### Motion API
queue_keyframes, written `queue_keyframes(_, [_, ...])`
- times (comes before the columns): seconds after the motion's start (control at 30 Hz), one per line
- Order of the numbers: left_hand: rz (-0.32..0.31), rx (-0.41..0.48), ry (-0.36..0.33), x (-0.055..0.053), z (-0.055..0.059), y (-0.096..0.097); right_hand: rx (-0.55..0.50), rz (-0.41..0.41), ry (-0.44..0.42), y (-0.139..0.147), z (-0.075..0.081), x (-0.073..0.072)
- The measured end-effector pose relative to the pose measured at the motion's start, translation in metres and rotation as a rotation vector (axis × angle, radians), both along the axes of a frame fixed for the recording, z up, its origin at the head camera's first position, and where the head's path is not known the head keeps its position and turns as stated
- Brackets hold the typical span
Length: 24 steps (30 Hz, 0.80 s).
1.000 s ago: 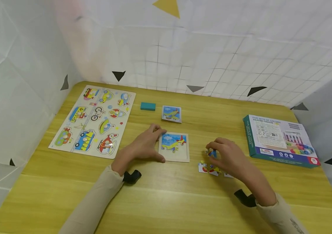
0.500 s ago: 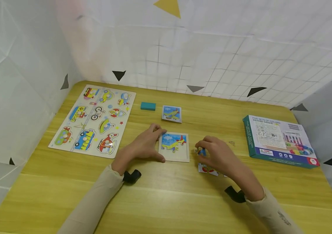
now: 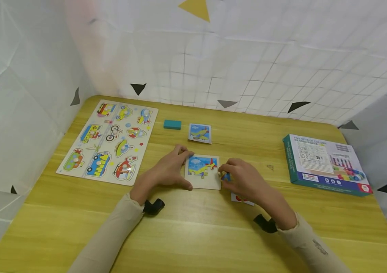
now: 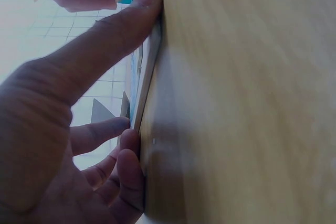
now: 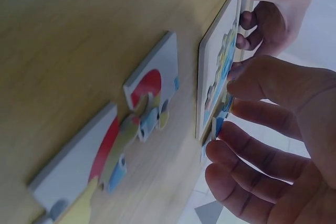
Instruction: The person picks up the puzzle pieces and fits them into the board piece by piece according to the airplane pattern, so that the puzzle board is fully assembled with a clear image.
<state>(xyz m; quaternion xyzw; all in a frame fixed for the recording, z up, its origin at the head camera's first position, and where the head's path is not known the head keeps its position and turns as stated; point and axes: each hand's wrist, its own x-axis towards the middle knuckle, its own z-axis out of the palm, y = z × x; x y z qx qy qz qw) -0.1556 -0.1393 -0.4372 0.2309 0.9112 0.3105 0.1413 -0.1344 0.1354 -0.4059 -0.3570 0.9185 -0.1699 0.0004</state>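
Observation:
A square wooden jigsaw tray (image 3: 211,182) lies mid-table, its upper part filled with blue-sky and yellow-plane pieces. My left hand (image 3: 167,168) holds it at the left side, thumb at the lower corner and index finger at the upper one. At the tray's right edge, my right hand (image 3: 246,180) pinches a blue jigsaw piece (image 3: 226,177) between thumb and fingers; the fingers partly hide it. Below that hand lie loose jigsaw pieces (image 3: 239,198); two with red, white and yellow parts (image 5: 153,85) show in the right wrist view.
Behind the tray lies a small plane picture card (image 3: 200,132), beside a teal block (image 3: 172,124). A large vehicle peg puzzle (image 3: 106,142) occupies the table's left. A beaded-toy box (image 3: 328,165) lies at the right. Cloth walls (image 3: 241,57) stand behind and beside the table.
My right hand has moved left with the blue jigsaw piece, from above the loose pieces to the tray's right edge. My left hand and the tray have stayed in place.

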Motion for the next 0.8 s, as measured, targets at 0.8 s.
queue_keyframes(0.8, [-0.007,0.006,0.011,-0.001,-0.002,-0.001,0.061,0.010,0.026,-0.024,-0.006,-0.010])
